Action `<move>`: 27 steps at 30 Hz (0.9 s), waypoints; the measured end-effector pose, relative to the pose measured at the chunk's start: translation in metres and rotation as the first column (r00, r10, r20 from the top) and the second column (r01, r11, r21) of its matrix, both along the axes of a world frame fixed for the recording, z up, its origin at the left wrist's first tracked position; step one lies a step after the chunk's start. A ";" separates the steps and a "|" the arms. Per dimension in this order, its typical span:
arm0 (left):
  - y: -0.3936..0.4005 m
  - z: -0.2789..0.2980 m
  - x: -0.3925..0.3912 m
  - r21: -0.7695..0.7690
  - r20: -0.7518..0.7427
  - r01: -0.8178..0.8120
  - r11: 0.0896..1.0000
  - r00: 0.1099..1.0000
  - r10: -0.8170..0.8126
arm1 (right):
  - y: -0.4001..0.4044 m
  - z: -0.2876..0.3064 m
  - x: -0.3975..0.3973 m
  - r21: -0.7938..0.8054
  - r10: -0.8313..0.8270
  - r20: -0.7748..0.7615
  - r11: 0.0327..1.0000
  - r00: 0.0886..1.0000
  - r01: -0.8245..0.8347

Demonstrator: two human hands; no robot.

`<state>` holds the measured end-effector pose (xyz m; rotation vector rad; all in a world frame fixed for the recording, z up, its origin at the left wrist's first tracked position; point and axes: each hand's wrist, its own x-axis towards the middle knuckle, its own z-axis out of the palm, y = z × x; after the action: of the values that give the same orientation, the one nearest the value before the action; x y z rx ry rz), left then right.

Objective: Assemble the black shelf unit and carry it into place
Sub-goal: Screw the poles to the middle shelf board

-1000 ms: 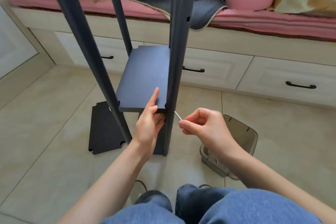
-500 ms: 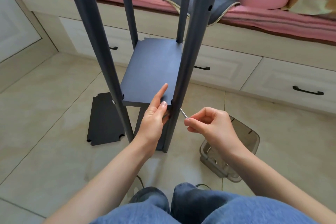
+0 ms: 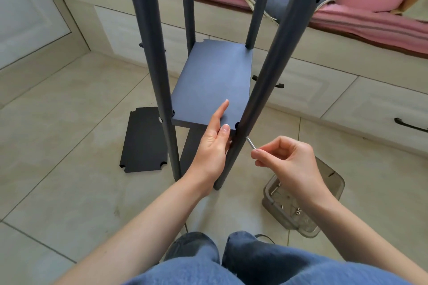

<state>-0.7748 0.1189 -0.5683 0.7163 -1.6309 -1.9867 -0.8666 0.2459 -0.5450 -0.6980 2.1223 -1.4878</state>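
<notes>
Right hand [image 3: 287, 164] first: its fingers [image 3: 266, 154] are curled in and pinching a thin silver hex key [image 3: 250, 142], whose far tip sits against the near right pole [image 3: 273, 71] just below the shelf corner. Over to the left hand [image 3: 212, 143]: it clasps the near edge of the shelf board [image 3: 213, 83], thumb on top by the corner notch, index finger stretched flat along the board's surface, the other fingers tucked underneath and out of sight.

The board sits level among four dark upright poles, its notched corners against them; the near left pole [image 3: 157, 71] stands at the opposite front corner, and two more rise behind. All of it stands on the tiled floor [image 3: 69, 122] right in front of the person's knees, which are in blue jeans [image 3: 254, 264].

Flat on the floor to the left lies a spare black panel [image 3: 144, 140] with notched corners. To the right, just beyond the right wrist, sits a clear plastic box [image 3: 303, 203] holding small metal hardware. Behind the frame runs a bench with pale drawers [image 3: 301, 90] and dark handles, topped by a pink cushion [image 3: 370, 23] with a grey cloth draped over its edge.
</notes>
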 end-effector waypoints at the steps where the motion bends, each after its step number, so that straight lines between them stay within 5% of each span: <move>1: 0.000 0.000 0.000 0.004 -0.001 -0.001 1.000 1.000 0.001 | -0.001 0.000 0.000 0.002 0.000 -0.008 1.000 1.000 0.000; 19: -0.001 0.002 -0.001 0.015 0.004 0.003 1.000 1.000 -0.003 | -0.018 -0.004 -0.009 -0.010 0.029 -0.128 0.999 0.991 -0.030; 27: -0.002 0.000 -0.001 0.015 -0.014 -0.006 1.000 1.000 0.007 | -0.018 -0.008 -0.013 -0.045 0.039 -0.053 0.998 0.998 -0.041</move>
<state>-0.7759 0.1170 -0.5684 0.7109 -1.6059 -1.9965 -0.8796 0.2276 -0.5530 -0.7989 2.1055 -1.5172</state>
